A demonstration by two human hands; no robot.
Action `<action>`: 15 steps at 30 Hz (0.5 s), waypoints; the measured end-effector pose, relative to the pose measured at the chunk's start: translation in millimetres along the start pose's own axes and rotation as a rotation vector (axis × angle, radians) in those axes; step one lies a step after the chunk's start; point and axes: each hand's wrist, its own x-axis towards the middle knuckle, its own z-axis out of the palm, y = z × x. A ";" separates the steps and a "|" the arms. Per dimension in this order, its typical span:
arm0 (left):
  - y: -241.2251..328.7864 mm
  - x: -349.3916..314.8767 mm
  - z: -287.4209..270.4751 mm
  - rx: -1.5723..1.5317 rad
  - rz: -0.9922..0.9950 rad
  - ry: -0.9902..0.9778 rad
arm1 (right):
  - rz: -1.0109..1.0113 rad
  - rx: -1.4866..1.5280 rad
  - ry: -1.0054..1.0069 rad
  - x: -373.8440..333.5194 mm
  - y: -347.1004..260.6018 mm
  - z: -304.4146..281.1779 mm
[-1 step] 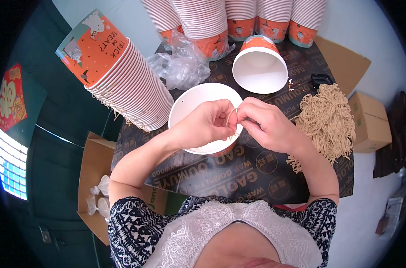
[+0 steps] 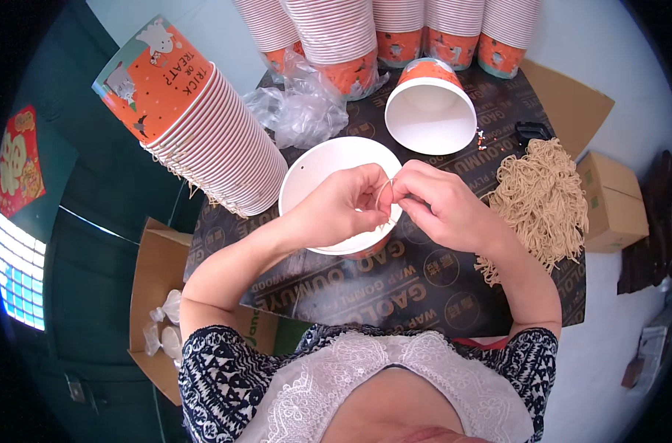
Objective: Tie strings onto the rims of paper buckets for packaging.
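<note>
A paper bucket [image 2: 325, 164], white inside with an orange outside, stands upright before me, mouth up. A small dark hole shows in its far left wall. Over its right rim my left hand [image 2: 343, 201] pinches a thin tan cord [image 2: 384, 190], bent into a curve between my hands. My right hand [image 2: 443, 201] is closed on the same cord, fingertips almost touching those of my left. Where the cord's ends run is hidden by my fingers. To the right of my right forearm lies a loose heap of tan cords [image 2: 539, 203].
A tilted stack of nested buckets [image 2: 214, 140] leans at the left, cords hanging along it. One bucket [image 2: 432, 114] lies on its side behind. Crumpled clear plastic [image 2: 306, 111], a black object [image 2: 531, 131] and wrapped bucket stacks [image 2: 339, 37] are farther back. Cardboard boxes [image 2: 613, 203] flank the table.
</note>
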 end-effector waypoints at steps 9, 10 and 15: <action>6.1 -11.5 20.1 0.625 0.124 0.243 | 0.009 -0.011 0.013 2.2 2.0 0.7; 6.1 -11.9 22.4 0.664 0.174 0.275 | 0.010 -0.011 0.014 2.1 2.8 1.3; 8.0 -14.1 27.5 0.711 0.222 0.338 | -0.001 0.017 0.028 2.4 3.5 2.8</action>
